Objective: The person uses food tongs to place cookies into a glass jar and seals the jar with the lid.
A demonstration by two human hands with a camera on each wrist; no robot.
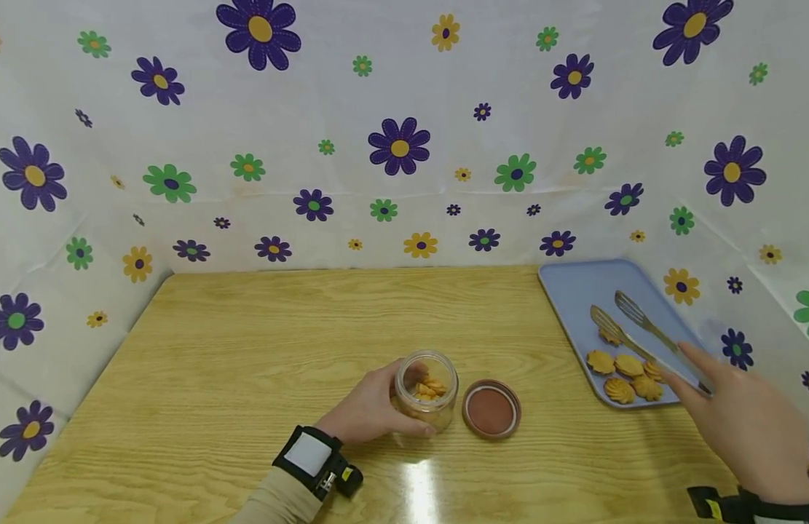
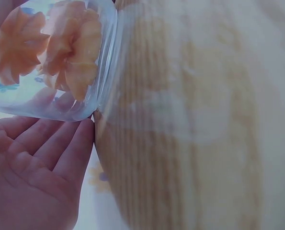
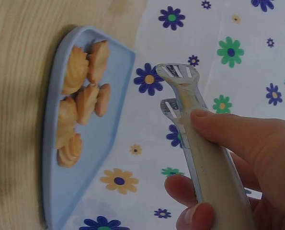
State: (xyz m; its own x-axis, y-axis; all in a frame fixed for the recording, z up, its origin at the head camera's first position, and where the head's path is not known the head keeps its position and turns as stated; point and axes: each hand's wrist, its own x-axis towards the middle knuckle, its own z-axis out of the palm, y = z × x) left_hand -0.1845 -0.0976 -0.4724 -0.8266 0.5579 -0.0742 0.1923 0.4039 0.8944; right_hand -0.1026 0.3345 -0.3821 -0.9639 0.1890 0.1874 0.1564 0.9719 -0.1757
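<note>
Slotted tongs (image 3: 211, 167): clamped in the right hand (image 1: 748, 418), ends apart, over the blue tray (image 1: 571, 287).
Tray cookies (image 1: 630, 366): clustered at the tray's near end.
Clear jar (image 1: 445, 412): left hand (image 1: 371, 409) clamped round it; upright on the wood-grain table (image 1: 266, 327), more cookies (image 1: 430, 388) inside.
Brown lid (image 1: 491, 410): lies just right of the jar.

One clear, round, see-through jar (image 1: 445, 412), one brown, round lid (image 1: 491, 409), one pale-blue, rectangular tray (image 1: 571, 287), one pair of slotted metal tongs (image 3: 211, 167), two bare hands (image 1: 374, 407). Six golden-brown baked cookies (image 1: 619, 391) on the tray; probably at least three in the jar, though overlap obscures the count.
</note>
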